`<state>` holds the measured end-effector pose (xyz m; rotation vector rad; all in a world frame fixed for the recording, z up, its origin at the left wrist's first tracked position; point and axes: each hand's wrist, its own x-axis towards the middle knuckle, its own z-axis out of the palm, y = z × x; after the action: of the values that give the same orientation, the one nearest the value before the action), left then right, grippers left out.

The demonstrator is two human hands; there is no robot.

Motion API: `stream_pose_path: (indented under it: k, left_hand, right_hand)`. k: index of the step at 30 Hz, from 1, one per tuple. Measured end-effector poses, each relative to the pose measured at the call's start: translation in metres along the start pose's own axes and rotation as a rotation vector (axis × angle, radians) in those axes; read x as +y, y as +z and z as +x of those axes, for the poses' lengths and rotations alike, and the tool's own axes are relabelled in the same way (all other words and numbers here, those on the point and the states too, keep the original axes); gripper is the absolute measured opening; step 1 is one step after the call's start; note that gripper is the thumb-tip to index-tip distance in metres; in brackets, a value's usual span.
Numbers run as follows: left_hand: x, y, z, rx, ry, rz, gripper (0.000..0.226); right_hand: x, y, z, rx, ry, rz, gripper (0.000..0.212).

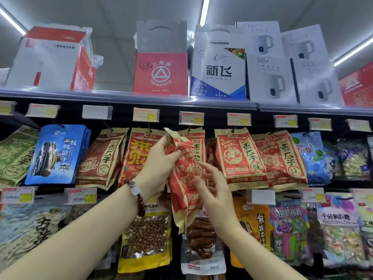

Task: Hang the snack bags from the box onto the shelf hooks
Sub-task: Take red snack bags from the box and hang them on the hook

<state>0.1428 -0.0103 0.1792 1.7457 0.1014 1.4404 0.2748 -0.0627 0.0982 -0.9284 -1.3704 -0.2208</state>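
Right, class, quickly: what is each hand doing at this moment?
Left hand: closed on the red snack bag, gripping near its top.
Right hand: open, fingers spread beside the bag, holding nothing.

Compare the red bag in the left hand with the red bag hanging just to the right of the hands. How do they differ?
The held bag is off any hook, gripped by the left hand; the hanging bag sits on its hook. The held bag is tilted and crumpled, its top corner folded; the hanging bag is flat and faces forward. The right hand is open beside the held bag. Both share red-and-tan printing.
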Motion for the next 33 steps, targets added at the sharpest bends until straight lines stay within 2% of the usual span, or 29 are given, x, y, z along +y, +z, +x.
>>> stream_pose_path:
  k: [4,8,9,11,13,20,24,29,31,33]
  left_hand:
    - [-0.001,-0.013,-0.003,-0.080,-0.065,-0.116,0.028]
    - [0.000,-0.023,-0.004,-0.156,-0.118,-0.234,0.031]
    - [-0.001,-0.024,-0.002,-0.167,-0.124,-0.260,0.032]
    - [-0.001,-0.024,0.000,-0.182,-0.128,-0.294,0.033]
    - [-0.001,-0.025,0.003,-0.207,-0.125,-0.306,0.034]
    - [-0.001,-0.020,0.020,-0.235,-0.106,-0.237,0.031]
    - [-0.001,-0.018,0.034,-0.259,-0.110,-0.199,0.034]
    - [-0.002,-0.016,0.051,-0.305,-0.117,-0.097,0.041]
    - [-0.003,-0.015,0.061,-0.268,-0.096,-0.046,0.045]
    - [-0.004,-0.017,0.072,-0.168,-0.051,0.018,0.043]
  right_hand:
    - [0.006,-0.013,0.019,0.026,0.208,0.143,0.067]
    - [0.011,-0.019,0.038,-0.135,0.439,0.312,0.096]
    - [0.013,-0.020,0.040,-0.180,0.478,0.359,0.092]
    - [0.013,-0.021,0.042,-0.256,0.520,0.463,0.063]
    - [0.012,-0.022,0.042,-0.273,0.513,0.518,0.048]
    - [0.015,-0.033,0.050,-0.140,0.430,0.511,0.049]
    - [0.012,-0.047,0.057,-0.147,0.414,0.493,0.036]
    - [0.014,-0.058,0.067,-0.040,0.372,0.419,0.026]
    - [0.017,-0.061,0.070,-0.013,0.364,0.405,0.020]
    - [0.020,-0.064,0.070,0.005,0.367,0.388,0.021]
